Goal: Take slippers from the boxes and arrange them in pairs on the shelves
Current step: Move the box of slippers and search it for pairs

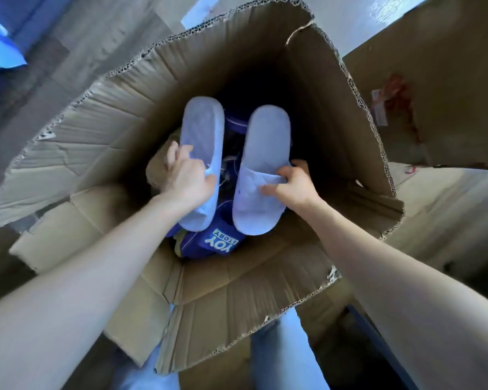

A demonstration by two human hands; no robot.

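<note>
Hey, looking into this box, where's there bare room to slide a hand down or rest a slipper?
Looks open: the dark gap between the right slipper and the box's right wall, and the far end beyond it and the left slipper. The folded-out near flap is bare cardboard for resting one. Crowded: the middle, where blue packaging lies below both slippers.

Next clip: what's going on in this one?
A person leans over an open box with a white slipper in each hand. The left hand grips one slipper around its middle. The fingers of the right hand pinch the second slipper by its strap. Both are held side by side above blue packaging deeper in the box. Nothing is on a shelf yet, and no shelf is in view.
</note>
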